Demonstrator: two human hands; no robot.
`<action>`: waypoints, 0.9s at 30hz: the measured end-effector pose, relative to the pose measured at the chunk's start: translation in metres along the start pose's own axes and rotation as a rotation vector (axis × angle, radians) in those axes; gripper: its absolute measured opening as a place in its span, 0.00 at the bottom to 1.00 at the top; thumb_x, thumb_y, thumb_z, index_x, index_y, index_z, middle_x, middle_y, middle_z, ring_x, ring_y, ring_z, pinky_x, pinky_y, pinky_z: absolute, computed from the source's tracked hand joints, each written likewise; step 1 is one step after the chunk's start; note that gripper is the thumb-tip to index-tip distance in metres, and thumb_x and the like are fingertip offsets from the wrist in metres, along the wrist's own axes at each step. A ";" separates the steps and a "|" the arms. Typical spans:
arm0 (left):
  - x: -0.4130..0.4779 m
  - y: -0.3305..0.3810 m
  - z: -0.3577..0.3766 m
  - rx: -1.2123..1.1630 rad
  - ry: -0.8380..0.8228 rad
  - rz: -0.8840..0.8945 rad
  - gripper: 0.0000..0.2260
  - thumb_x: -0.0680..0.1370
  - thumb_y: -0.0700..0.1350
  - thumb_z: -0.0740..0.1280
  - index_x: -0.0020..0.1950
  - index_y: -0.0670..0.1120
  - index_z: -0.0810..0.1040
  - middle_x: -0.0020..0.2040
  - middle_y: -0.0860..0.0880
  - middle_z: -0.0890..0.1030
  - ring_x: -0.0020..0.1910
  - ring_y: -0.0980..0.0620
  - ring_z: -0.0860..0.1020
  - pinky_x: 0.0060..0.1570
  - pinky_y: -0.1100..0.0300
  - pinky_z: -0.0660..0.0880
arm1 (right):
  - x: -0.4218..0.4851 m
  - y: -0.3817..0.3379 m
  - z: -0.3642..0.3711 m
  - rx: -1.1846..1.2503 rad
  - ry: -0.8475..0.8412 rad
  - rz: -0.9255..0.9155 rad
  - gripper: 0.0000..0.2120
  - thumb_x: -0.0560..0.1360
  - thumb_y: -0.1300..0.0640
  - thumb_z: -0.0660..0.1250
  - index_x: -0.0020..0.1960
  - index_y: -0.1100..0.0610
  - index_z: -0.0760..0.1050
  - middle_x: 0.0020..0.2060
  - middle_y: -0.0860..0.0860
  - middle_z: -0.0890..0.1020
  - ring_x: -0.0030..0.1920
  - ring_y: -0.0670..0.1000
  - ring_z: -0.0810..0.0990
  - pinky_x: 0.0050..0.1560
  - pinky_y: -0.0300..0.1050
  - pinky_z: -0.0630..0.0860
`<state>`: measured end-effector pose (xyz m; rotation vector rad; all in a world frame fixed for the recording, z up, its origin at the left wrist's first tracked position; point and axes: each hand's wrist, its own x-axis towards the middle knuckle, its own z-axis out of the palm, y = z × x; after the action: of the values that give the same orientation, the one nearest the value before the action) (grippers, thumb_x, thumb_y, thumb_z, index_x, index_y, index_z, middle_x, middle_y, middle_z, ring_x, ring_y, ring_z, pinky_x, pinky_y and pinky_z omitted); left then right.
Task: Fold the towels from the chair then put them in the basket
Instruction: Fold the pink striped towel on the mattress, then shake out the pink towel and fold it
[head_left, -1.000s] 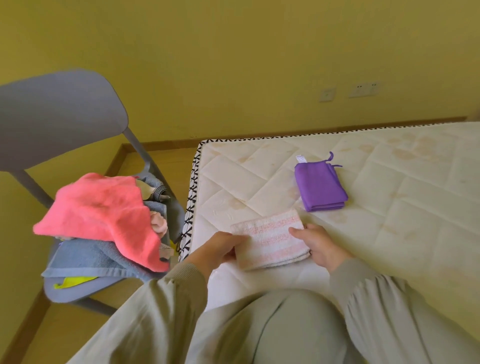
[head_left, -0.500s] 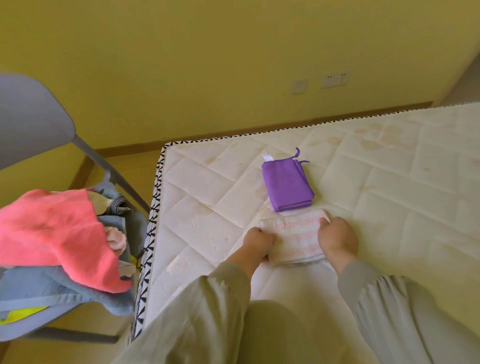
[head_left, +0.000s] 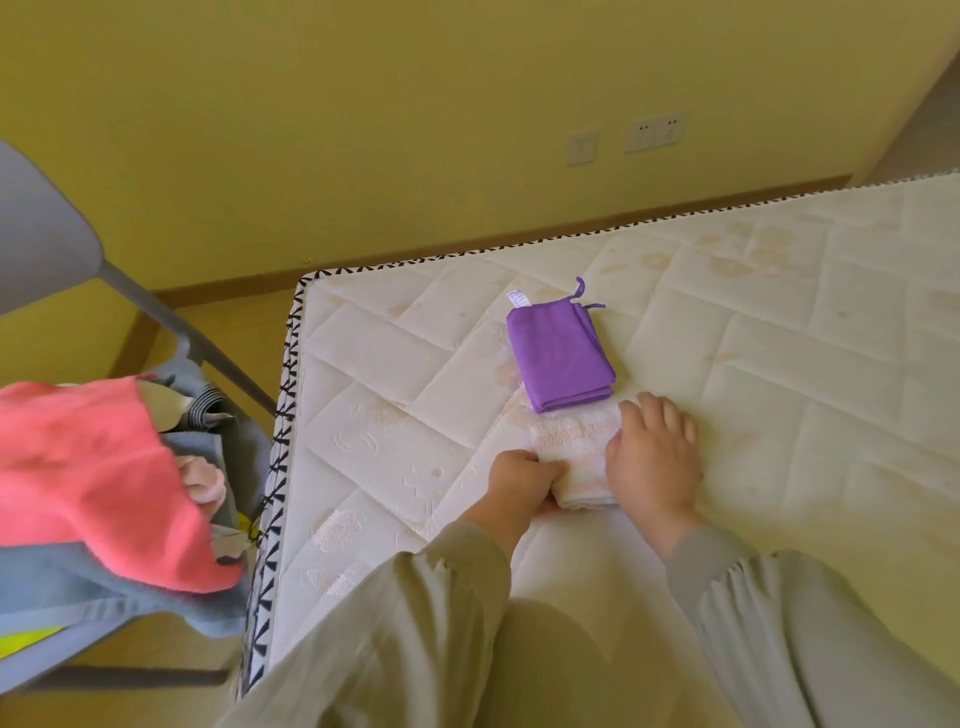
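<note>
A small white towel with pink stripes (head_left: 574, 449) lies folded on the mattress (head_left: 779, 374), just in front of a folded purple towel (head_left: 558, 356) and touching its near edge. My left hand (head_left: 522, 480) grips the striped towel's left near corner, fingers curled round it. My right hand (head_left: 652, 457) lies flat on its right side, fingers straight, pressing it down. At the left, the grey chair (head_left: 47, 249) carries a heap of unfolded towels, a pink one (head_left: 93, 483) on top and a blue one (head_left: 119, 592) beneath. No basket is in view.
The mattress edge with black-and-white trim (head_left: 283, 441) runs beside the chair, with a narrow strip of wooden floor (head_left: 218, 327) between. A yellow wall with sockets (head_left: 654, 132) stands behind. My knee (head_left: 561, 665) rests at the mattress's near side.
The striped towel has been slid away from me and now touches the purple towel. My right hand has gone from its edge to flat on top. The view has turned right.
</note>
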<state>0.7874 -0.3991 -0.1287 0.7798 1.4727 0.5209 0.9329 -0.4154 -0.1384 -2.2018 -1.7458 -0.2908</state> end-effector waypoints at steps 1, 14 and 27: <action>0.002 -0.001 0.002 0.030 0.016 0.022 0.08 0.74 0.39 0.71 0.37 0.43 0.75 0.41 0.43 0.80 0.46 0.40 0.82 0.48 0.48 0.80 | 0.000 -0.003 -0.001 0.025 0.008 -0.011 0.11 0.64 0.62 0.68 0.46 0.63 0.78 0.49 0.61 0.79 0.49 0.62 0.77 0.49 0.56 0.73; -0.014 0.000 -0.035 0.252 -0.012 0.098 0.04 0.76 0.39 0.65 0.42 0.43 0.75 0.33 0.46 0.81 0.28 0.51 0.80 0.27 0.62 0.76 | -0.019 -0.016 0.003 0.059 -0.371 -0.011 0.23 0.79 0.51 0.54 0.73 0.58 0.63 0.74 0.57 0.61 0.75 0.55 0.57 0.72 0.52 0.55; -0.071 -0.010 -0.172 0.267 0.198 0.184 0.12 0.78 0.40 0.61 0.60 0.42 0.77 0.48 0.46 0.80 0.42 0.51 0.80 0.39 0.61 0.75 | -0.024 -0.156 -0.043 0.470 -0.520 -0.195 0.23 0.80 0.52 0.56 0.73 0.58 0.61 0.75 0.54 0.59 0.75 0.51 0.57 0.72 0.45 0.57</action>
<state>0.6116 -0.4332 -0.0758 1.1075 1.6848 0.5591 0.7776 -0.4207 -0.0878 -1.8599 -2.0212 0.6453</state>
